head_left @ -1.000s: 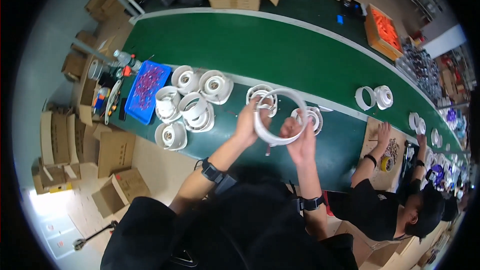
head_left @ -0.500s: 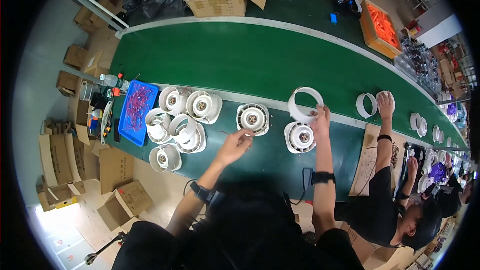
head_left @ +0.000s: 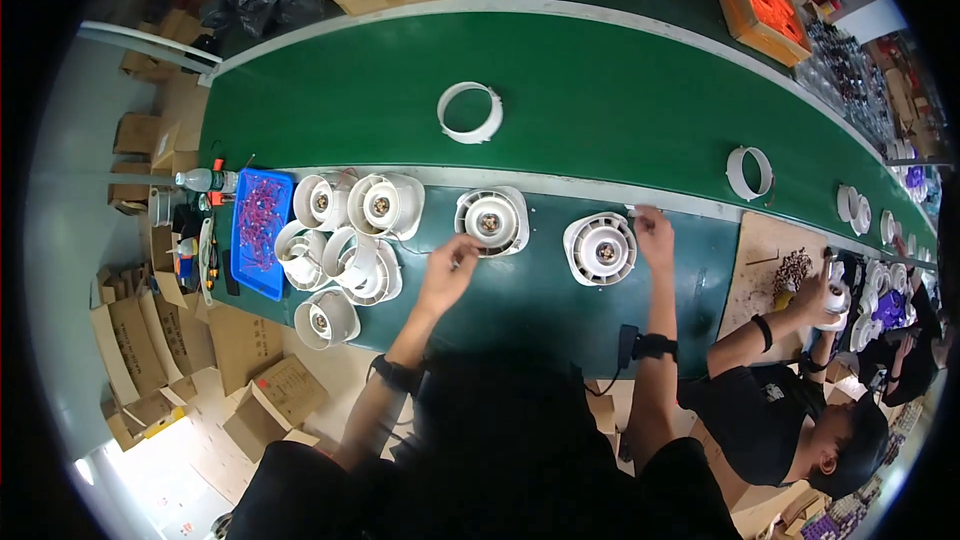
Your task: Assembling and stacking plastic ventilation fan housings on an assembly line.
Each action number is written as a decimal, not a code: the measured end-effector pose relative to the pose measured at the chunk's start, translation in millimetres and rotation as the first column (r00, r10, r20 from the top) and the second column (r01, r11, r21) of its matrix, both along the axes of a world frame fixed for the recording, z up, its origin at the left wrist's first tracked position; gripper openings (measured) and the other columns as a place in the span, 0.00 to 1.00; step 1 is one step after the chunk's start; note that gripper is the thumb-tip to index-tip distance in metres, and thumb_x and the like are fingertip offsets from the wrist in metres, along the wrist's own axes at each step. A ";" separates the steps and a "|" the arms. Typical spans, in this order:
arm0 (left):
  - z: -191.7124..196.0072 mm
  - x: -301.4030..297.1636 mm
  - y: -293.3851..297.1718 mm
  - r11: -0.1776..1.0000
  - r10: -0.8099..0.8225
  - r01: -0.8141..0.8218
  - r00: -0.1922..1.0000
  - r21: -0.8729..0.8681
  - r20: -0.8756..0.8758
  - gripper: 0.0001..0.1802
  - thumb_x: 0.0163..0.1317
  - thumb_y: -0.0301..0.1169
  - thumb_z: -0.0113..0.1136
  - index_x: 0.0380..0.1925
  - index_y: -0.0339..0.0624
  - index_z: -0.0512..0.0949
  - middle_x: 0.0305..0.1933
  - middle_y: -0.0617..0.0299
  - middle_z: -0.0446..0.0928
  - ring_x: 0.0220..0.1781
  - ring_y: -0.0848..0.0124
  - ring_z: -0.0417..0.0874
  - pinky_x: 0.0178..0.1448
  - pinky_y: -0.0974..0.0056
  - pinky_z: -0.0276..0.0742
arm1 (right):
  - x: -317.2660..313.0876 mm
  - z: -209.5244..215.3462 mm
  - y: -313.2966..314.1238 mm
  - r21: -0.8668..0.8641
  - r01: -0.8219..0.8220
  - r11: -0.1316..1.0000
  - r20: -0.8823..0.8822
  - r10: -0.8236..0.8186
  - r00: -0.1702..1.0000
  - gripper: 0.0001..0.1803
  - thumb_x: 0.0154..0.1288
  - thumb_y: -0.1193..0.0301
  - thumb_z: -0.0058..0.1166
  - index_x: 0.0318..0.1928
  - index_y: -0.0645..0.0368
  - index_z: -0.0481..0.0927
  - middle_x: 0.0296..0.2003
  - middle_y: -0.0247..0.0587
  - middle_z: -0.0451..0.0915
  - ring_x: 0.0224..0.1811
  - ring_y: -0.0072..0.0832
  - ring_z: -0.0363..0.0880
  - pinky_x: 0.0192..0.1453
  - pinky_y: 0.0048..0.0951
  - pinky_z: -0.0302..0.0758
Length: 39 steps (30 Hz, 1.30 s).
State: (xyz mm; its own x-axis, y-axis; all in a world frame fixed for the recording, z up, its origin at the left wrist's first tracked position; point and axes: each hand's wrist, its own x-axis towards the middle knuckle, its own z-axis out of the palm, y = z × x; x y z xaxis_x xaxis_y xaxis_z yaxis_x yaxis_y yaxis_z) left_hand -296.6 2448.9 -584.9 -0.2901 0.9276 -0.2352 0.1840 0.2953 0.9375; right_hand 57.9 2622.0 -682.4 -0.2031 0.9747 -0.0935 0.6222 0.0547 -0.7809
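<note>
My left hand [head_left: 447, 278] has its fingers curled together at the lower left rim of a round white fan-like housing [head_left: 491, 223]; whether they pinch anything is too small to make out. A thin wire runs toward this hand from a neighbouring white housing [head_left: 387, 204]. My right hand [head_left: 655, 238] is raised just right of a second round white housing [head_left: 604, 250], fingers loosely bent and apart, holding nothing visible. Both housings lie on the dark green bench with a metal-coloured centre facing up. Beyond them, a plain white ring [head_left: 471, 113] lies on the green conveyor belt.
Left on the bench, several white housings [head_left: 327, 318] cluster beside a blue tray [head_left: 259, 285] of red wires. A water bottle [head_left: 205, 180] stands behind. Another white ring [head_left: 749, 173] is on the belt. At right, a co-worker's hand [head_left: 812, 302] holds a white part near a brown board [head_left: 745, 280].
The white ring has left my right hand and now lies on the belt farther left. My left hand stays by the housing rim. The co-worker's hand has moved from the belt to a white part.
</note>
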 end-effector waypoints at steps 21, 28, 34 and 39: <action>-18.3 -28.8 -10.2 0.992 0.088 -0.087 0.996 -0.089 0.006 0.08 0.60 0.22 0.55 0.39 0.36 0.79 0.25 0.66 0.76 0.29 0.80 0.74 0.36 0.71 0.72 | -23.9 19.9 8.3 -0.516 0.002 0.856 -0.264 -0.161 0.951 0.26 0.65 0.73 0.50 0.63 0.64 0.66 0.18 0.43 0.78 0.14 0.25 0.75 0.17 0.26 0.75; -23.5 -40.6 -20.4 0.992 0.094 -0.093 0.996 -0.088 0.008 0.09 0.60 0.22 0.54 0.40 0.37 0.79 0.28 0.64 0.78 0.30 0.79 0.76 0.38 0.71 0.74 | -102.2 -3.6 77.3 -0.486 0.147 0.861 -0.417 -0.376 0.827 0.30 0.67 0.72 0.50 0.67 0.67 0.60 0.25 0.48 0.81 0.21 0.27 0.81 0.23 0.27 0.78; -14.8 -37.1 0.6 0.954 0.096 -0.129 0.986 -0.270 -0.134 0.24 0.60 0.35 0.59 0.55 0.41 0.71 0.37 0.52 0.83 0.37 0.63 0.85 0.43 0.61 0.78 | -107.5 -0.5 61.6 -0.550 0.073 0.832 -0.302 -0.280 0.911 0.24 0.70 0.69 0.46 0.66 0.52 0.66 0.34 0.40 0.81 0.27 0.24 0.77 0.29 0.25 0.78; -49.8 -37.9 17.7 0.921 -0.083 -0.044 0.948 -0.386 -0.306 0.32 0.58 0.40 0.59 0.61 0.41 0.64 0.44 0.39 0.80 0.44 0.48 0.84 0.52 0.48 0.76 | -123.3 9.2 -21.4 -0.613 -0.276 0.740 -0.436 -0.026 0.899 0.23 0.70 0.65 0.48 0.65 0.51 0.67 0.41 0.41 0.80 0.36 0.25 0.79 0.36 0.28 0.80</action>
